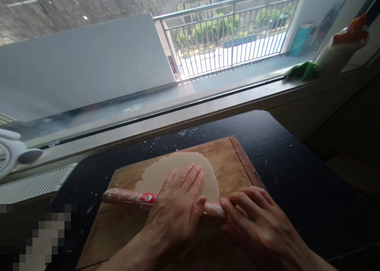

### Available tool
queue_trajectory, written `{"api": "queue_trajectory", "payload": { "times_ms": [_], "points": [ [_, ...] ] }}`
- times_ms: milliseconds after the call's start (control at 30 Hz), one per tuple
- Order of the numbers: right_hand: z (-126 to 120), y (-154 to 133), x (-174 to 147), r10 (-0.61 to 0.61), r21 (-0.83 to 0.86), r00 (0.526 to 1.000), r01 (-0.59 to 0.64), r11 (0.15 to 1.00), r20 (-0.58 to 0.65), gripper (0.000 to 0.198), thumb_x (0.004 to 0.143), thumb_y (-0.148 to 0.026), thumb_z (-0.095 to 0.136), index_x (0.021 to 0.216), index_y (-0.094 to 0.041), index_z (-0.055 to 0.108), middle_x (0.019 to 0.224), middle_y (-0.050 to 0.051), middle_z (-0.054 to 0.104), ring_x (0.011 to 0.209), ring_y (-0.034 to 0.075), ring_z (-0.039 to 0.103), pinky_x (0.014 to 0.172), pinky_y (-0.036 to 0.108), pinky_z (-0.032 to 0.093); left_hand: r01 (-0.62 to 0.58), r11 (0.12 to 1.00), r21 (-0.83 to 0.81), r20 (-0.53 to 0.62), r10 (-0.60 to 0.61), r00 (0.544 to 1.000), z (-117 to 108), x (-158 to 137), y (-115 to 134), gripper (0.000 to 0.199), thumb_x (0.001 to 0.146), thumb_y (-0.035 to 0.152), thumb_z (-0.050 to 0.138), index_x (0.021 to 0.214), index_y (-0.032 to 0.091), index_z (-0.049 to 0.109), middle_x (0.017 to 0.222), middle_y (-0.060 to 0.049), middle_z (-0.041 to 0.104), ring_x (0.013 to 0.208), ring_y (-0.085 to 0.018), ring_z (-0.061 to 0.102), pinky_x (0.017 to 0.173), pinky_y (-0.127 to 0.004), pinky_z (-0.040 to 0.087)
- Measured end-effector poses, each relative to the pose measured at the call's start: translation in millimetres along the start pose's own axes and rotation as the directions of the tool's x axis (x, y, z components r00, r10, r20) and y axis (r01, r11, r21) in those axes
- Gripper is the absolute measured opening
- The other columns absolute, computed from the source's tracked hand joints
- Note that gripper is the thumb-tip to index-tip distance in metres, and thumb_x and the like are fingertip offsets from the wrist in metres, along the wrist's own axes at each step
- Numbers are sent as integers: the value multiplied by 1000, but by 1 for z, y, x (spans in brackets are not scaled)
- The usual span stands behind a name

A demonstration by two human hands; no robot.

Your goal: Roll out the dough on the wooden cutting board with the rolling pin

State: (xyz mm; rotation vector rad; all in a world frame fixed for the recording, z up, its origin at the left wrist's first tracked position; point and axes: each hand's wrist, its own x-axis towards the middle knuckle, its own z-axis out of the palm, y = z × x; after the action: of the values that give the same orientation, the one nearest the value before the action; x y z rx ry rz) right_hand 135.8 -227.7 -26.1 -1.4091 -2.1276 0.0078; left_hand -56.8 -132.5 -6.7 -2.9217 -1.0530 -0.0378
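A sheet of pale dough [157, 168], flattened to a rough round with uneven edges, lies on a wooden cutting board [228, 160]. Across its near side runs a rolling pin [120, 195] with a red label; its surface looks glossy, like plastic wrap. My left hand [179, 207] rests flat over the middle of the pin, fingers stretched forward onto the dough. At the pin's right end, my right hand [255, 213] has its fingers curled and the thumb side against the tip. The part of the pin beneath my left palm is hidden.
The board sits on a black table [261, 140] dusted with bits of flour. Behind it are a windowsill and window. On the sill stand a spray bottle [341, 51] with an orange top and a green cloth [303, 70]. A white fan [10, 150] is at far left.
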Motion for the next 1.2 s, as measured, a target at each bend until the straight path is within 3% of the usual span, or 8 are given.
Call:
{"api": "queue_trajectory", "payload": {
  "times_ms": [100, 267, 400, 533, 633, 800, 967, 1200],
  "points": [
    [-1, 5, 6, 38, -12, 997, -38, 999, 62, 22, 87, -32, 52, 102, -19, 59, 88, 4, 58, 84, 18, 49, 78, 35, 37, 7, 1000, -18, 27, -7, 1000, 0, 10, -2, 47, 93, 36, 28, 136, 18, 38, 146, -6, 32, 136, -25, 23, 109, -50, 21],
    [-10, 19, 38, 78, -117, 993, -68, 991, 89, 13, 88, -26, 49, 90, -21, 61, 85, 3, 58, 85, 17, 49, 77, 33, 37, 146, 986, -84, 21, -144, 989, 9, 72, -24, 47, 95, 37, 24, 131, 14, 44, 140, -11, 41, 133, -27, 30, 103, -51, 29],
    [-15, 16, 49, 40, -182, 996, -24, 983, 83, 11, 87, -21, 50, 86, -19, 61, 83, 3, 57, 83, 17, 49, 75, 32, 39, 216, 967, -139, -84, -229, 970, 10, 90, -32, 46, 94, 35, 28, 125, 8, 49, 135, -16, 46, 129, -27, 36, 103, -48, 31],
    [-13, 9, 31, -3, -163, 995, 18, 986, 96, 17, 87, -19, 49, 101, -18, 59, 89, 4, 57, 84, 18, 48, 76, 34, 40, 119, 973, -199, -277, -172, 945, 6, 48, -32, 38, 93, 28, 32, 122, 14, 52, 131, -9, 52, 129, -21, 37, 107, -44, 29],
    [-13, 6, 21, -38, -125, 993, 52, 991, 115, 21, 85, -15, 50, 104, -19, 57, 93, 4, 56, 87, 18, 49, 78, 35, 40, 16, 987, -162, -305, -66, 950, 8, -5, -43, 32, 89, 28, 41, 117, 20, 56, 129, -5, 54, 128, -22, 37, 107, -45, 30],
    [-6, -6, 42, -50, -140, 996, 61, 988, 75, 18, 86, -15, 48, 101, -18, 57, 118, 8, 52, 109, 22, 45, 92, 40, 40, 116, 988, -103, -294, -141, 945, 12, -71, -75, 40, 86, 37, 50, 125, 26, 50, 126, -4, 55, 121, -25, 46, 101, -44, 37],
    [23, -8, 81, -120, -122, 985, 136, 983, 124, 36, 92, -26, 39, 124, -11, 45, 127, 13, 48, 123, 22, 37, 104, 42, 32, 141, 988, -61, -346, -154, 925, 14, -76, -76, 39, 86, 36, 51, 124, 30, 53, 111, -3, 60, 106, -23, 53, 98, -44, 38],
    [56, 30, 152, 93, -189, 948, -36, 981, 303, 47, 95, -38, 27, 129, -11, 43, 133, 13, 44, 125, 24, 38, 102, 40, 32, 175, 984, -37, -437, -173, 883, 15, -70, -86, 35, 85, 33, 51, 119, 25, 56, 105, -3, 64, 109, -25, 53, 107, -54, 22]
  ]
}}
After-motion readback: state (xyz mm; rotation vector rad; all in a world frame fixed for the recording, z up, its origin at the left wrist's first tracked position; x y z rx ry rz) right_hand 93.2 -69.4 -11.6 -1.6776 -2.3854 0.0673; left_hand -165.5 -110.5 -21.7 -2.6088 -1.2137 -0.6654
